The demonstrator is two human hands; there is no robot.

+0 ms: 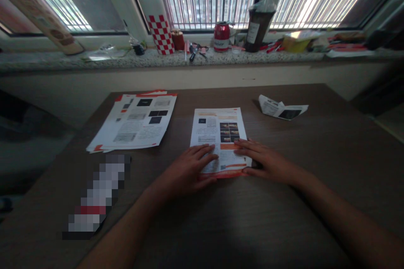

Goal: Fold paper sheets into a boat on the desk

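Note:
A printed sheet of paper (206,128) with text, small pictures and orange bands lies on the middle of the table. My left hand (194,166) rests flat over its lower left edge, fingers stretched out. On the lower right edge lies my right hand (268,159), its fingers extended and a little apart. A reddish-orange strip shows along the sheet's near edge; whether it is a fold or a sheet beneath, I cannot tell. Neither hand grips anything.
Several printed sheets (132,128) lie overlapping at left. Nearer is a long, pixelated object (99,193). A folded paper (277,110) stands on the brown table (315,151) at right. The stone windowsill (120,64) holds a checkered bottle (154,12), red can (221,38) and dark cup (257,27).

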